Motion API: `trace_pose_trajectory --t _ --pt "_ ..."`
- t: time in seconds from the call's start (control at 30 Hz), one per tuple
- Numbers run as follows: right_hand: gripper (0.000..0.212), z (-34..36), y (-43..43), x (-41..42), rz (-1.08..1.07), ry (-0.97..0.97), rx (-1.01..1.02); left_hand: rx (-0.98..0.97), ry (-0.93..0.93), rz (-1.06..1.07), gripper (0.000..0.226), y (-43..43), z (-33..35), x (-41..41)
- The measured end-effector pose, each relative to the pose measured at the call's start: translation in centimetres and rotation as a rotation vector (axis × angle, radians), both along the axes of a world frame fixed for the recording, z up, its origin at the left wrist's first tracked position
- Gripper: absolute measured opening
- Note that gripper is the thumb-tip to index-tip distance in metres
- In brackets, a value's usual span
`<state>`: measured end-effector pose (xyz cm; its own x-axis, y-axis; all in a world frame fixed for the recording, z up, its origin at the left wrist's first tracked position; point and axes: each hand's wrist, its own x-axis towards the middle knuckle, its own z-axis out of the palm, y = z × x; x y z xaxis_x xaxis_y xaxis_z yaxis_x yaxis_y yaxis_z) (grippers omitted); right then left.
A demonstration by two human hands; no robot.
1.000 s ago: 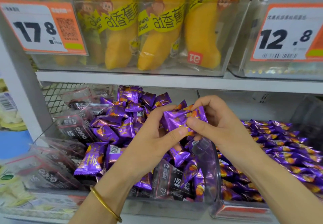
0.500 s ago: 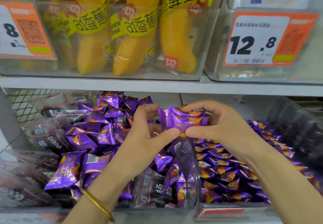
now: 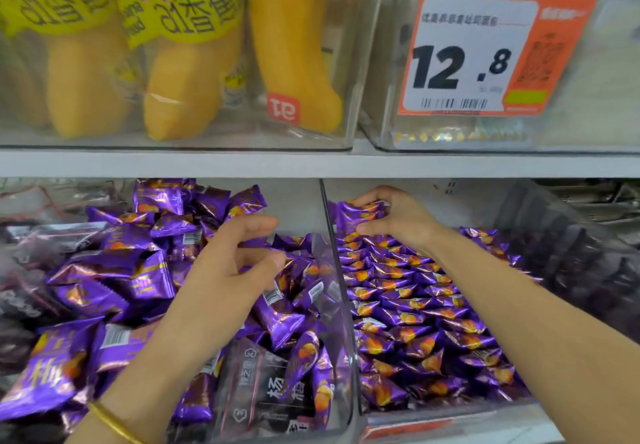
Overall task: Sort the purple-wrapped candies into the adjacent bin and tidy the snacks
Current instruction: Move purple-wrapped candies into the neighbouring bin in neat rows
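The left hand point(image 3: 225, 270), a gold bangle point(image 3: 114, 423) at its wrist, hovered over the loose purple candies point(image 3: 114, 284) heaped in the left bin point(image 3: 348, 391). Its thumb and fingers were half-curled and apart, gripping nothing. Over the back of the adjacent bin point(image 3: 450, 416), the right hand point(image 3: 394, 217) pinched a small stack of candies point(image 3: 360, 213) above the neat rows point(image 3: 415, 305). Overhead ran a white shelf point(image 3: 311, 163) holding yellow banana-bread packs point(image 3: 294, 63) and a 12.8 price tag point(image 3: 464, 52).

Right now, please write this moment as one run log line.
left hand: holds nothing, above left bin | right hand: grips purple candies, back of right bin | step: not yet released
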<state>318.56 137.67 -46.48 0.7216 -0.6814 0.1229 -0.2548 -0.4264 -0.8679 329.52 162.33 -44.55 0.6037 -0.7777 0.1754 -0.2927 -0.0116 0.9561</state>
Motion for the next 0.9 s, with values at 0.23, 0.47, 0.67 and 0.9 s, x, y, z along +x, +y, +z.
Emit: trace_pose_trajectory --t 0.23,0.47,0.67,0.9 --pt "0.033 -3.6 0.2 0.9 -0.031 0.205 -0.374 -0.014 0.036 0.019 0.031 0.2 0.1 0.4" --pt "0.036 -2.9 1.9 0.8 -0.134 0.263 -0.420 -0.028 0.062 0.055 0.029 0.5 0.3 0.6" --pt "0.044 -3.5 2.6 1.1 -0.151 0.172 -0.274 -0.044 0.080 0.048 0.028 0.7 0.6 0.5" --pt "0.039 -3.5 2.4 0.9 -0.211 0.083 -0.170 -0.034 0.036 0.081 0.028 0.8 0.8 0.9"
